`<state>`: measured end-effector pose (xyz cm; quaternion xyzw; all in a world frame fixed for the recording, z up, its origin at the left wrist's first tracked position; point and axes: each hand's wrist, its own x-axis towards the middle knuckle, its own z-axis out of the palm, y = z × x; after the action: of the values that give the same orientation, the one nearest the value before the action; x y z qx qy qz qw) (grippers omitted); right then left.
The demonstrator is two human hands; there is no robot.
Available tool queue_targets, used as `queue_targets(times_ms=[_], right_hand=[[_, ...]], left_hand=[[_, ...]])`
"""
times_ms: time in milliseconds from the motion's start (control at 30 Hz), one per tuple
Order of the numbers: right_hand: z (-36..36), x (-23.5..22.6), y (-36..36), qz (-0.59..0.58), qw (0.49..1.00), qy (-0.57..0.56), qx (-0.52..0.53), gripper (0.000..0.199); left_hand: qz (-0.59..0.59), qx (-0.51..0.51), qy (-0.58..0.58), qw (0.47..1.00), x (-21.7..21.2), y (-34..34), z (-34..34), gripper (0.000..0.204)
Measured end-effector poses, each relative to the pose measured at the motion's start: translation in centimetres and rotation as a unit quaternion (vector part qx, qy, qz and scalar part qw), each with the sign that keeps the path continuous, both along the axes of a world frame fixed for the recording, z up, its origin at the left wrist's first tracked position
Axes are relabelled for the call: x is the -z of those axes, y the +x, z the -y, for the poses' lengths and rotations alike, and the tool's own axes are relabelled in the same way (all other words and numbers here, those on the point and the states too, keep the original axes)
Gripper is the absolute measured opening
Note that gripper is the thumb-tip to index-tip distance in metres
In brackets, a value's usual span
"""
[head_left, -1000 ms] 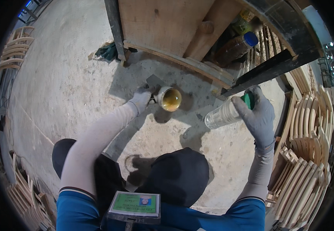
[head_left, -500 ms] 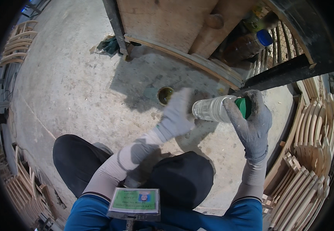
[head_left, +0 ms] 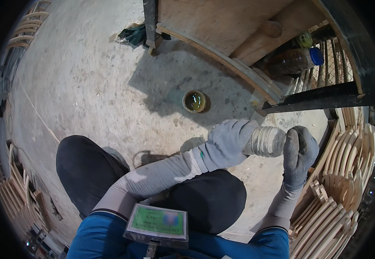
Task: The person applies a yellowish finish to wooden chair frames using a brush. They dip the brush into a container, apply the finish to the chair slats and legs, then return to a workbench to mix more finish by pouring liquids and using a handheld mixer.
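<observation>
A clear plastic bottle point(head_left: 266, 141) lies sideways between my two gloved hands, above the floor. My left hand point(head_left: 232, 142) is wrapped round its left, base end. At the other end, my right hand point(head_left: 300, 152) has its fingers closed over the cap, which they hide. Both gloves are grey knit, and the right one looks darker at the fingertips. On the floor beyond my left hand stands a round cup point(head_left: 194, 102) with yellowish, shiny liquid inside.
A wooden cabinet point(head_left: 222, 26) on dark legs stands ahead; a blue-capped jar of brown stuff point(head_left: 292, 61) lies on its slatted shelf. Curved wooden pieces point(head_left: 325, 228) are stacked at the right, more point(head_left: 21, 196) at the left. A dark cloth point(head_left: 132, 35) lies by the cabinet leg.
My left hand has swung right from beside the cup and taken hold of the bottle's base. My right hand has moved slightly right and down, and its fingers now cover the green cap.
</observation>
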<state>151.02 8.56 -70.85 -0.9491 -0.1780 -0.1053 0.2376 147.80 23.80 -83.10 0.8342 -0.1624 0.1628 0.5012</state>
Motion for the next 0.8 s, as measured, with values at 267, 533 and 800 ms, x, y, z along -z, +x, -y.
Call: queue_targets(times_ms=[267, 533, 800], right_hand=[[0.1, -1.4, 0.8, 0.035, 0.989, -0.074, -0.121, 0.023], [-0.6, -3.2, 2.5, 0.064, 0.979, -0.045, -0.189, 0.018], [-2.8, -4.7, 2.9, 0.189, 0.969, -0.058, -0.145, 0.01]], left_hand=[[-0.088, 0.121, -0.076, 0.986, -1.3, 0.5, -0.7, 0.051], [-0.226, 0.307, -0.05, 0.923, -5.2, 3.3, -4.3, 0.058], [-0.56, 0.311, -0.592, 0.489, -0.5, 4.9, -7.7, 0.038]])
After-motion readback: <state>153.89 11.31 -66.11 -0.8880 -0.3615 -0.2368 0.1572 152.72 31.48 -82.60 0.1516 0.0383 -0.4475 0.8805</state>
